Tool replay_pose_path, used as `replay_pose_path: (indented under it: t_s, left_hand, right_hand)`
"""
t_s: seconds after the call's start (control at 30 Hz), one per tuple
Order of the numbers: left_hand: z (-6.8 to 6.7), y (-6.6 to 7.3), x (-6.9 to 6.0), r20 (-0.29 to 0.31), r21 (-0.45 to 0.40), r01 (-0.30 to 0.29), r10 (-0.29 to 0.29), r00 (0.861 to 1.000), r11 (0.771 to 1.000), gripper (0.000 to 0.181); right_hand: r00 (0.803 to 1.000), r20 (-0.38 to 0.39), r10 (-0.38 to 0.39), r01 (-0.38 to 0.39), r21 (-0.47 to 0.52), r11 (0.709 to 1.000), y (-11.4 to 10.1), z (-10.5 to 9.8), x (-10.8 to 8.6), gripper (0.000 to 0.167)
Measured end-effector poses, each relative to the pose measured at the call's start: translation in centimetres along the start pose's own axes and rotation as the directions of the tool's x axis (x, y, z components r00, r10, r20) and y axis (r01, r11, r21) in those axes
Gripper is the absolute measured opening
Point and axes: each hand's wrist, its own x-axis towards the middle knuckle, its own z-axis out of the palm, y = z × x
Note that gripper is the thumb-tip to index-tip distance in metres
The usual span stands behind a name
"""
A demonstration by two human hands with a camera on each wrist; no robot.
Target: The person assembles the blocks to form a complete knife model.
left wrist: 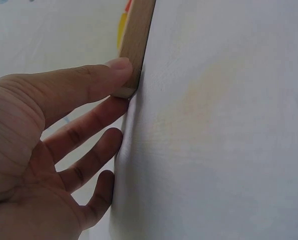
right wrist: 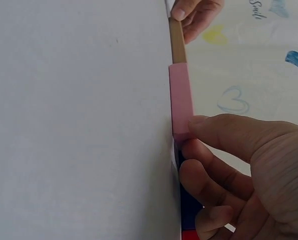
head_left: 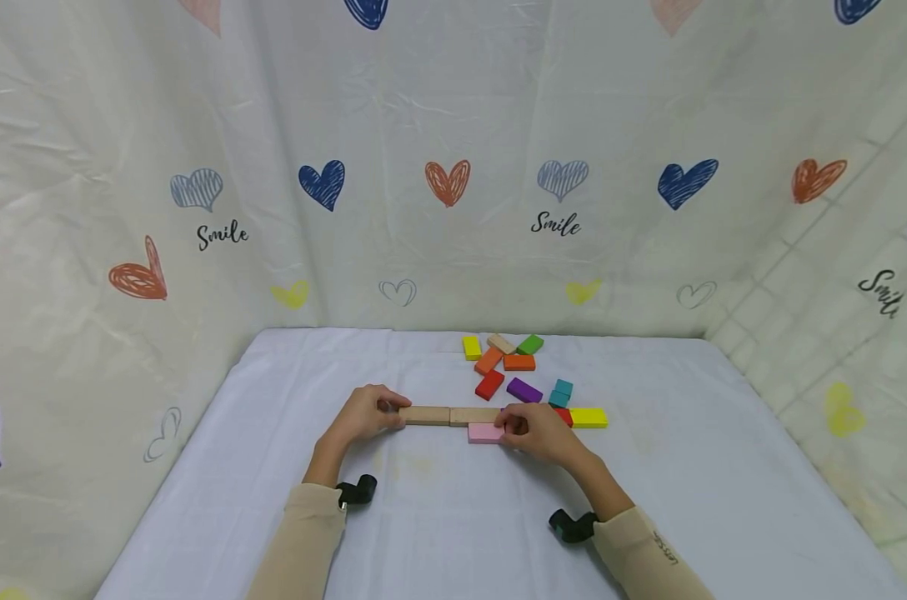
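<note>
My left hand (head_left: 369, 410) pinches the free left end of a plain wooden block (head_left: 427, 416) between thumb and index finger; its other fingers are loosely bent in the left wrist view. A second wooden block (head_left: 473, 415) lies end to end with the first. In front of that one, on the near side, sits a pink block (head_left: 485, 433). My right hand (head_left: 539, 432) pinches the pink block's right end with thumb and fingertips. Partly behind this hand, the row runs on with a dark blue block (right wrist: 190, 190), a red block (head_left: 565, 417) and a yellow block (head_left: 588, 418).
Behind the row, loose blocks lie scattered: a purple block (head_left: 524, 390), teal blocks (head_left: 561, 393), a red one (head_left: 489, 385), orange ones (head_left: 519, 362), a green one (head_left: 530, 344) and others. A white cloth (head_left: 438, 533) covers the table. A heart-printed curtain (head_left: 453, 100) hangs behind.
</note>
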Motion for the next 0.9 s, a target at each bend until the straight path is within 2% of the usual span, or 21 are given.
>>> replay_pose_path:
  t_s: [0.2, 0.33, 0.43, 0.5, 0.6, 0.67, 0.77, 0.9]
  left_hand:
    - [0.0, 0.0, -0.1, 0.000, 0.003, 0.000, 0.000, 1.000, 1.000, 0.030]
    - [-0.1, 0.1, -0.1, 0.005, 0.001, -0.004, 0.004, 1.000, 1.000, 0.030]
    - [-0.1, 0.1, -0.1, 0.007, 0.002, -0.012, 0.012, 1.000, 1.000, 0.030]
    - [-0.1, 0.0, -0.1, 0.007, 0.004, -0.015, 0.015, 1.000, 1.000, 0.029]
    - [-0.1, 0.0, -0.1, 0.006, 0.004, -0.014, 0.014, 1.000, 1.000, 0.029]
    - [-0.1, 0.0, -0.2, 0.007, 0.002, -0.009, 0.009, 1.000, 1.000, 0.029]
    - [-0.1, 0.2, -0.2, 0.009, 0.001, -0.005, 0.005, 1.000, 1.000, 0.029]
    - [-0.1, 0.2, -0.2, 0.011, 0.000, -0.006, 0.006, 1.000, 1.000, 0.029]
  right_hand:
    - [1.000, 0.001, 0.004, -0.004, 0.011, 1.000, 0.0, -0.2, 0.0, 0.018]
    - [0.998, -0.025, 0.055, -0.054, 0.031, 0.998, 0.5, -0.9, -0.1, 0.018]
    - [0.993, -0.082, 0.083, -0.077, 0.072, 0.994, 1.3, -1.9, -0.1, 0.019]
    - [0.988, -0.134, 0.078, -0.067, 0.088, 0.994, 2.0, -2.6, -0.1, 0.021]
    - [0.972, -0.223, 0.069, -0.047, 0.103, 0.994, 3.0, -3.4, -0.2, 0.025]
    - [0.964, -0.255, 0.079, -0.053, 0.105, 0.993, 3.6, -3.8, -0.1, 0.027]
    - [0.957, -0.265, 0.121, -0.092, 0.118, 0.989, 4.3, -4.3, -0.1, 0.031]
    - [0.959, -0.241, 0.149, -0.127, 0.104, 0.986, 4.9, -4.7, 0.4, 0.034]
